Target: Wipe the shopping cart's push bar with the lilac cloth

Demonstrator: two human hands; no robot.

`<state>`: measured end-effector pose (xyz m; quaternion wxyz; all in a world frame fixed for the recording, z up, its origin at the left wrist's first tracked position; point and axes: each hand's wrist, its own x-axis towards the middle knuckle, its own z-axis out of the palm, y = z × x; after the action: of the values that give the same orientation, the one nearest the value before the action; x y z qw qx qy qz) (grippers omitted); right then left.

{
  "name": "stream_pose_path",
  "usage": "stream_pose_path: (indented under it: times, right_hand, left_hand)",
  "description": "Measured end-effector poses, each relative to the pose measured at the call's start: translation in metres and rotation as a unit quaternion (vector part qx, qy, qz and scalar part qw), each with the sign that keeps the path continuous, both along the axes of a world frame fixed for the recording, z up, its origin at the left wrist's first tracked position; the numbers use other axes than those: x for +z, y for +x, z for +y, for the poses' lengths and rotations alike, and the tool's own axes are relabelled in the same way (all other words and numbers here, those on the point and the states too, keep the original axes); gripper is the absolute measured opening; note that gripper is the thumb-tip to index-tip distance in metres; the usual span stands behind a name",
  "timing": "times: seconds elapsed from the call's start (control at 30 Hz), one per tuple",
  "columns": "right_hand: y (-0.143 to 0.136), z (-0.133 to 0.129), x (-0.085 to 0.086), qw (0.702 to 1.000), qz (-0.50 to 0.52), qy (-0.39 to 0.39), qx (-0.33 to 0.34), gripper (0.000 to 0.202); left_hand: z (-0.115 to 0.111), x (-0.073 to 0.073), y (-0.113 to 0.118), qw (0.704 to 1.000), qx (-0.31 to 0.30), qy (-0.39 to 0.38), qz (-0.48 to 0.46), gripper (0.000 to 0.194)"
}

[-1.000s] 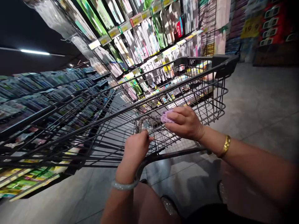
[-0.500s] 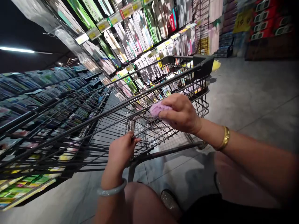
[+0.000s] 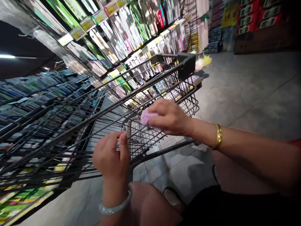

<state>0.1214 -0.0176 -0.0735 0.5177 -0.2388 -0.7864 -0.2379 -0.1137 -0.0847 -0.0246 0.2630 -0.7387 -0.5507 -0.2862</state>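
A black wire shopping cart (image 3: 117,103) stretches across the view in front of me. My right hand (image 3: 169,117), with a gold bangle on the wrist, grips a crumpled purple cloth (image 3: 147,117) against the wires of the cart's side. Lower and to the left, my left hand (image 3: 113,153) is at the cart's side with its fingers curled and the thumb up; a pale bangle circles that wrist. Its fingertips are partly hidden, and whether they hold a wire is unclear.
Behind the cart stands a rack of packaged goods (image 3: 122,37). Another shelf of packets (image 3: 30,91) runs along the left. Red boxes (image 3: 249,15) are stacked at the back right. Grey floor (image 3: 246,91) lies right of the cart, and my knees and a shoe are below.
My right hand has moved left and slightly down with the purple cloth. My left hand has turned, thumb raised, and shifted left. The cart and shelves appear further left in view.
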Motion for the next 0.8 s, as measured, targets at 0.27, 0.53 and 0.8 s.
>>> stream_pose_path:
  times: [0.27, 0.53, 0.8]
  right_hand:
    - [0.011, 0.001, -0.011, 0.997, 0.048, -0.033, -0.046, 0.024]
    - [0.033, 0.002, -0.006, 0.998, 0.055, -0.017, -0.034, 0.021]
    - [0.025, -0.001, -0.018, 0.995, -0.055, -0.016, -0.078, 0.023]
  left_hand:
    - [0.030, -0.032, 0.032, 0.995, 0.039, -0.079, -0.054, 0.032]
    - [0.043, -0.038, 0.036, 0.985, 0.035, -0.166, -0.020, 0.037]
    - [0.046, -0.044, 0.038, 0.973, 0.114, -0.138, 0.148, 0.058]
